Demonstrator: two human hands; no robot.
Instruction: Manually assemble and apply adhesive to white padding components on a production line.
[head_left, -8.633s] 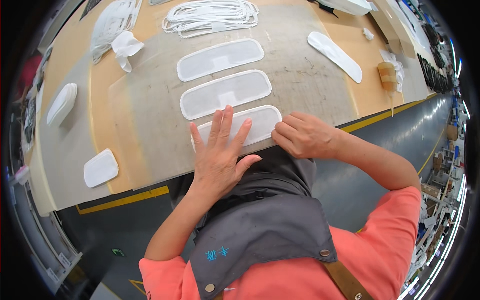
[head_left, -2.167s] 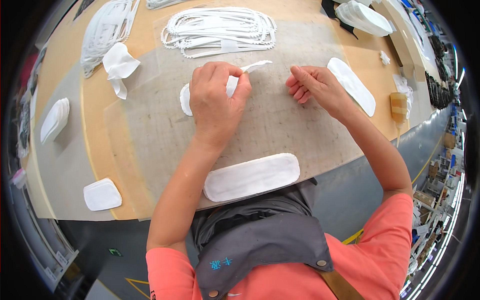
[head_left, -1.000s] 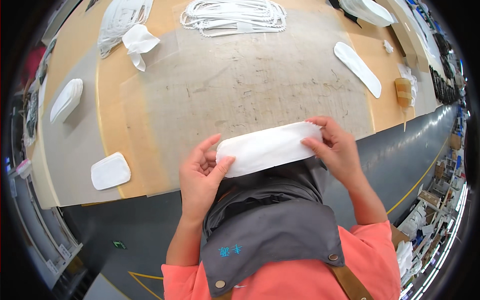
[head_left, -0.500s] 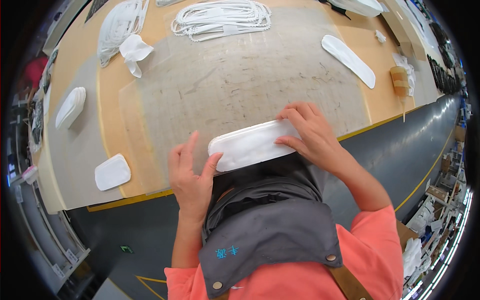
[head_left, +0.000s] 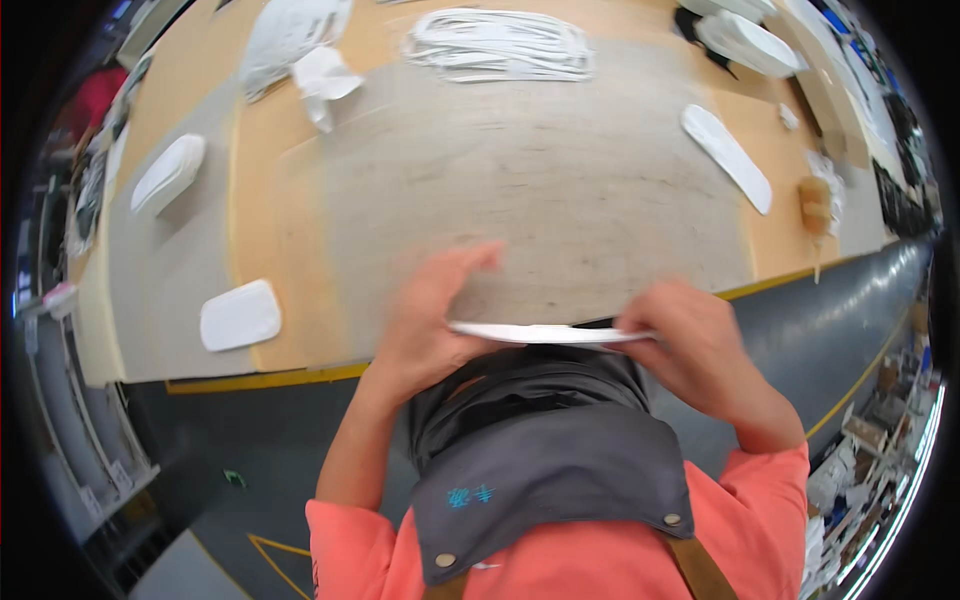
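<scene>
At the near edge of the tabletop (head_left: pixel 520 190), one white stack (head_left: pixel 550 333) between left hand (head_left: pixel 422 325) and right hand (head_left: pixel 690 340).
The right grip pinches one end; the left grip is blurred, I cannot tell. Beyond lies one bundle of white strips (head_left: pixel 500 45).

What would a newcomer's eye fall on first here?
Probably the white oblong piece, seen nearly edge-on by the table's near edge, between the person's blurred hands: the right hand grips one end, and the left hand is at the other. Next, the pile of white looped strips at the top centre, then the amber bottle far right.
</scene>
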